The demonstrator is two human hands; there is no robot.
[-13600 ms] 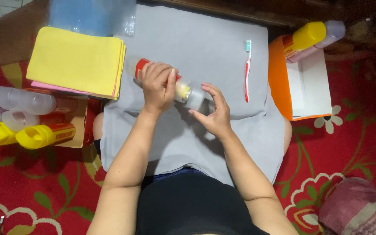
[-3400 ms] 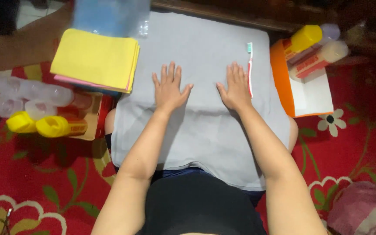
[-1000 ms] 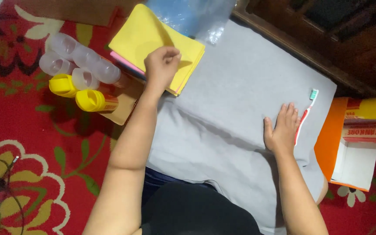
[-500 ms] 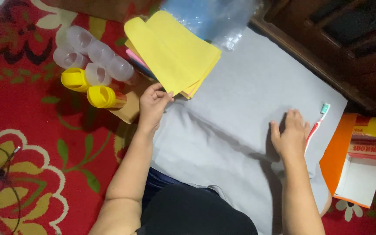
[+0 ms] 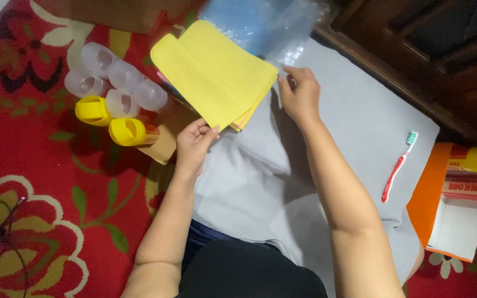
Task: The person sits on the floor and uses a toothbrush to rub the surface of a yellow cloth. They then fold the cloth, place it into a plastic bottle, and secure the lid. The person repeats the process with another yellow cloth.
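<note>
We are seeing an evenly lit indoor scene, fairly bright. Soft shadows are falling under the yellow cloth sheets (image 5: 211, 72) and beside the right forearm onto the grey fabric mat (image 5: 360, 116). Glare is glinting off the crinkled clear blue plastic bag (image 5: 260, 22) at the far edge. The dark wooden furniture (image 5: 443, 49) at far right is sinking into dimness. Focus is holding reasonably sharp throughout.

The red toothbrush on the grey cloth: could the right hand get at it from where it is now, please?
Probably yes: the toothbrush lies alone on the grey cloth, nothing between, though the right hand is pinching the yellow cloth.
</note>
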